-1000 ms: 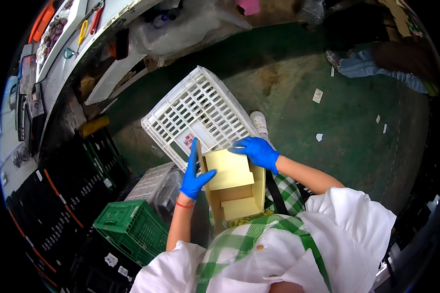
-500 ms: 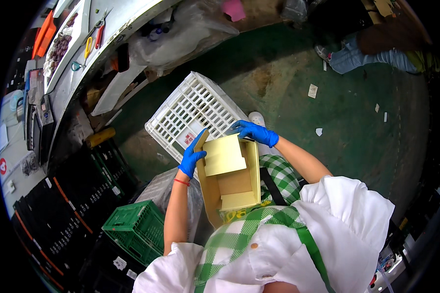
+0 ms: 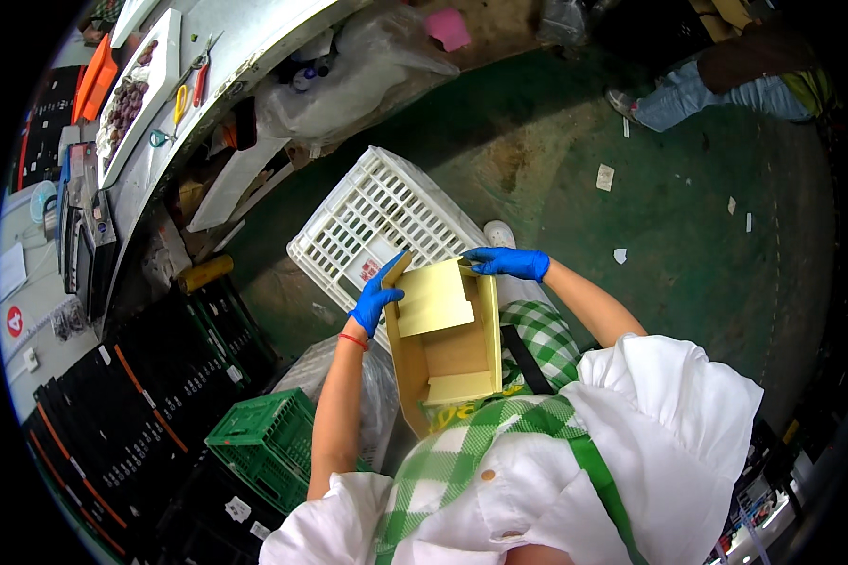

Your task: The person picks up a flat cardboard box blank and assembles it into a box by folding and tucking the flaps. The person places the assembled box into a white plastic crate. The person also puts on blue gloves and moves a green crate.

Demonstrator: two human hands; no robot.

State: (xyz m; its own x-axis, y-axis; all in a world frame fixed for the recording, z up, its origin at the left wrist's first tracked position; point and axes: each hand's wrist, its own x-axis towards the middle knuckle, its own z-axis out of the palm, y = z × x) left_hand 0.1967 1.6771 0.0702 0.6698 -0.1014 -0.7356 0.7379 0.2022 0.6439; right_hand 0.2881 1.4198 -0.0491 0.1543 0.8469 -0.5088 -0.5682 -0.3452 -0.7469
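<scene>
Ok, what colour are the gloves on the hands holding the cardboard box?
Bright blue, on the left hand and right hand, clearest in the head view.

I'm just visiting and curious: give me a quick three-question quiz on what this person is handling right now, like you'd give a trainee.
1. True or false: both hands wear blue gloves.
2. What does the left hand grip? A) the green crate B) the cardboard box's left wall C) scissors
3. Fill in: beyond the cardboard box, on the floor, lies a white ____.

Key
1. True. The right hand, also gloved, holds the box's far edge.
2. B. The green crate sits lower left, untouched.
3. Crate: the white plastic crate with a lattice bottom, tilted.
</scene>
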